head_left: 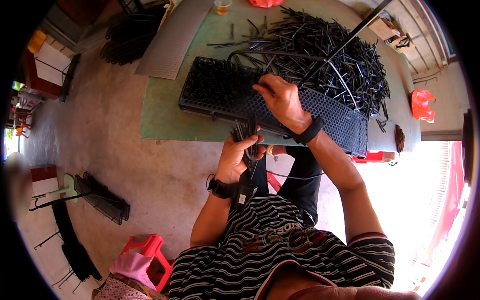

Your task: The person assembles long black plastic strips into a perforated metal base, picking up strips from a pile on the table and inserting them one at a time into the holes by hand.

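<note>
My left hand (232, 157) is closed around a bundle of thin black sticks (245, 131), just below the table's near edge. My right hand (284, 97) is above a long black tray (332, 116) pierced with rows of round holes, its fingers pinched together. Whatever is between those fingertips is too small or dark to make out. Many black pieces (212, 82) stand packed in the tray's left part, while bare holes show across its right part. Behind the tray lies a large heap of loose black sticks (340, 60).
A black metal bar (360, 27) slants over the heap. On the green table (162, 115) are a grey perforated sheet (175, 40) and a cup of amber liquid (223, 7). A red plastic bag (423, 105) is at the right; a red stool (150, 250) stands lower left.
</note>
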Demonstrator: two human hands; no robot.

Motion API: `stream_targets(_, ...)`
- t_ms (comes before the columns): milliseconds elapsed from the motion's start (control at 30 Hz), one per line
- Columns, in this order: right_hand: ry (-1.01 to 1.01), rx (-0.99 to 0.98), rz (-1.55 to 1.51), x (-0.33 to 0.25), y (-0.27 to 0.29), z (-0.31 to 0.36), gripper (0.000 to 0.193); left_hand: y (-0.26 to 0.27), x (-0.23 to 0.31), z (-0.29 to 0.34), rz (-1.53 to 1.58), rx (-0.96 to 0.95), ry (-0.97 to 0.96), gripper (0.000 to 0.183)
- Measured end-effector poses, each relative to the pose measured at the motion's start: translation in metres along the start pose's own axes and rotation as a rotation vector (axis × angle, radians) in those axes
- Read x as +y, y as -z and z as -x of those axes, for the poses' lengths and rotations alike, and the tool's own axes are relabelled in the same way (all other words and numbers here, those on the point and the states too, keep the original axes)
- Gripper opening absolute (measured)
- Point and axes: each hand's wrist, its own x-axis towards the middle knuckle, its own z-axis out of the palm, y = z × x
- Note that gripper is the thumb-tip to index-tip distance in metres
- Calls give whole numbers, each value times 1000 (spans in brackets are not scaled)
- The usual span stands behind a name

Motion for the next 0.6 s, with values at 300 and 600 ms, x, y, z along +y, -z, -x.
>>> stream_targets(300,-55,-251,-22,-47,36,27,12,23,9,18,15,20,-36,32)
stream_targets(600,264,-786,301,-34,-24,184,10,48,17,38,-80,103,-61,31)
